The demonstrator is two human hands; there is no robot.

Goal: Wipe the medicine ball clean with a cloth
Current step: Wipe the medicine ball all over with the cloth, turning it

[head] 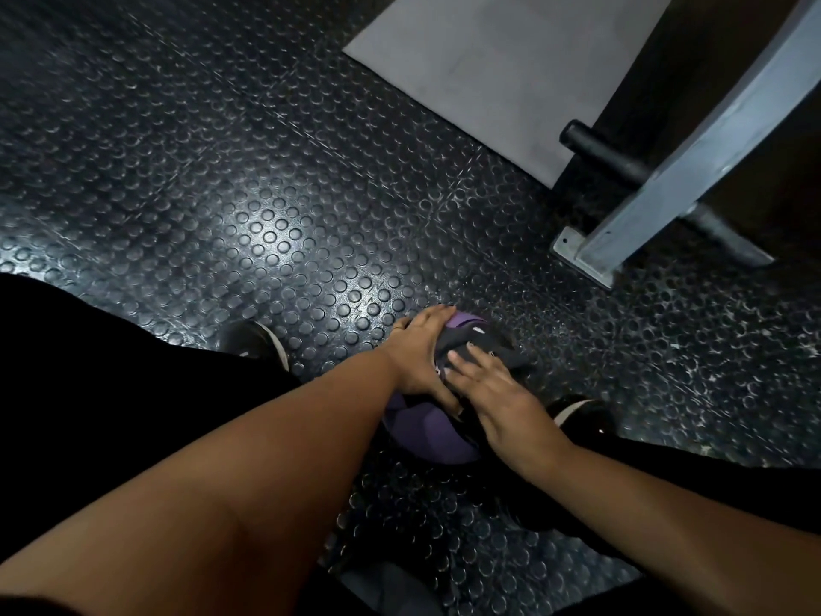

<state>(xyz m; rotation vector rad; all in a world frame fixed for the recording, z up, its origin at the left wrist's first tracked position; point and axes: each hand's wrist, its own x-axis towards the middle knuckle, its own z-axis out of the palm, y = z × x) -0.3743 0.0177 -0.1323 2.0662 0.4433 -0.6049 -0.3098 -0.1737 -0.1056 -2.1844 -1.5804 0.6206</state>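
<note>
Head view: a purple medicine ball [426, 431] sits on the studded rubber floor [266, 215] between two shoes. The left hand [422, 355] lies flat on its top, fingers straight, gripping nothing. The right hand [497, 393] presses a dark cloth [488, 349] onto the ball (fingers extended too).

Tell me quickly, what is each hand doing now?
Left hand: open, flat on the round purple medicine ball.
Right hand: open, pressing the dark grey cloth onto it.
</note>
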